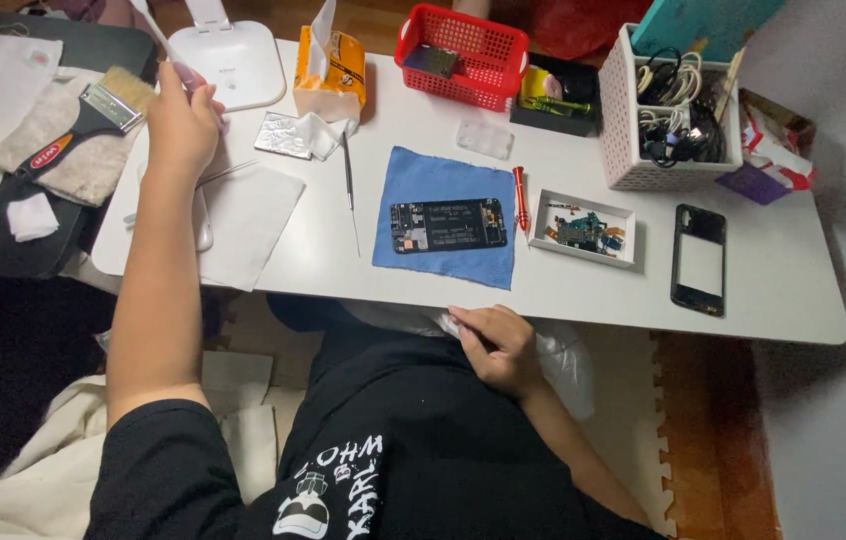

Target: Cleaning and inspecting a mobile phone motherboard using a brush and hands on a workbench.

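A white surface fills the middle of the view, and the person sits at its near edge in a black printed shirt. On its far side stand a white slatted bin stuffed with cables at the right, a red basket left of it, an orange tissue box further left, and the white base of a lamp beside that. A blue cloth lies in the middle with an opened phone body resting on it, its dark inner parts facing up. Just right of the cloth sits a red screwdriver, then a small white tray of loose phone parts, and further right a black phone frame lying flat. At the far left a paintbrush with a black and red handle rests on a folded towel off the surface. The left hand is raised at the far left with fingers curled shut around a thin white stick-like tool, its tip out of view. The right hand sits below the near edge in the lap, fingers closed on a piece of white tissue
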